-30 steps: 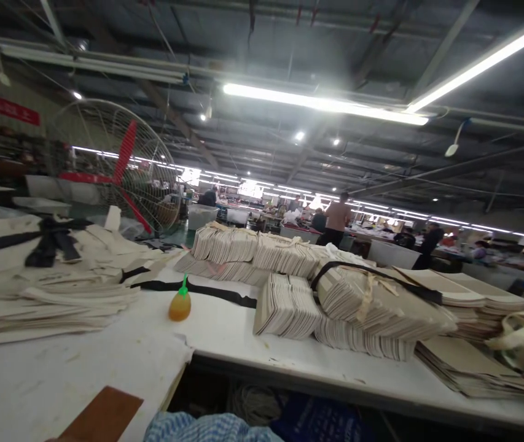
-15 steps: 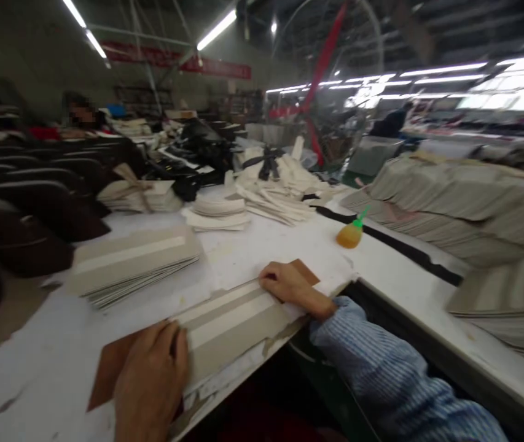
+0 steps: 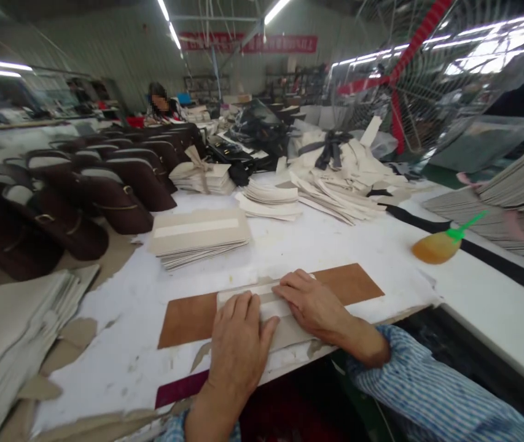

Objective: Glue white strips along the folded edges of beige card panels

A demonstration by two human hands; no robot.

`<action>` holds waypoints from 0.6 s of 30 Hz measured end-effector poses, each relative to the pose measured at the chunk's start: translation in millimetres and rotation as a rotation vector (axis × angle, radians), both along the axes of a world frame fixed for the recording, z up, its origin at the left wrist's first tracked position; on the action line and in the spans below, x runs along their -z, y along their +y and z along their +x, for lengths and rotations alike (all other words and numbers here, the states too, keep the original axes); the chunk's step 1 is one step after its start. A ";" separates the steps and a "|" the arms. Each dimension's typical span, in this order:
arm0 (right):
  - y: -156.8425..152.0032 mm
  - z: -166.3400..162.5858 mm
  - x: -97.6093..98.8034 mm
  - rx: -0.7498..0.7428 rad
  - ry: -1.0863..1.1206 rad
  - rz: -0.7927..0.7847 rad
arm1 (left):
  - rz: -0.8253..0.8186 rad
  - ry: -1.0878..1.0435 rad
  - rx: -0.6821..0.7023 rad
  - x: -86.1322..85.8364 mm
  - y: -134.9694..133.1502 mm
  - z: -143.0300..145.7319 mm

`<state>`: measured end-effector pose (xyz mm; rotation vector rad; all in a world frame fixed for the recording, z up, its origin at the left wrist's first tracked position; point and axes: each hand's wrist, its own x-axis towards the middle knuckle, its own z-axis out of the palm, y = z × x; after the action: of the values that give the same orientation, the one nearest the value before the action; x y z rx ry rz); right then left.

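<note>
My left hand (image 3: 241, 337) lies on a beige board panel (image 3: 284, 331), palm down with the thumb spread away from the fingers. At the panel's right part, my right hand (image 3: 319, 310) rests with its fingers stretched over the board, holding nothing. Pale strips run along this panel, which sits on a brown leather-like piece (image 3: 188, 318). The brown piece sticks out past the panel on both sides, and its middle is hidden. A dark purple strip (image 3: 181, 388) lies near my left wrist at the table's front edge.
A stack of beige panels (image 3: 199, 230) lies beyond my hands. Dark brown bags (image 3: 117, 202) stand in rows at left. An amber bottle with a green nozzle (image 3: 437, 247) is at right. Behind are cut pieces (image 3: 335, 196), a red-bladed fan (image 3: 397, 77) and a seated person (image 3: 163, 107).
The view has swung left, showing more bags. Both my hands are now closer together on the panel, and my right hand's curled fingers have flattened. More of the brown piece shows at both ends.
</note>
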<state>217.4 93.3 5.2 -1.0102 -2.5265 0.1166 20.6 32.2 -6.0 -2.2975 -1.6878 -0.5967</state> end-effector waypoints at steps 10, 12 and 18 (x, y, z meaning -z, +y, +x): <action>3.2 -1.7 6.9 0.065 -0.135 0.045 | -0.027 0.020 -0.011 0.5 -1.9 1.5; 2.6 3.3 4.9 0.104 -0.149 0.051 | -0.016 0.013 -0.005 1.4 -0.9 0.1; 3.9 41.7 4.7 0.214 -0.157 0.058 | 0.038 -0.001 0.016 3.0 3.7 -2.3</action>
<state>259.2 97.2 0.4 -1.3029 -2.5229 -0.1019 18.3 35.9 -9.0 -2.2874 -1.6452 -0.6278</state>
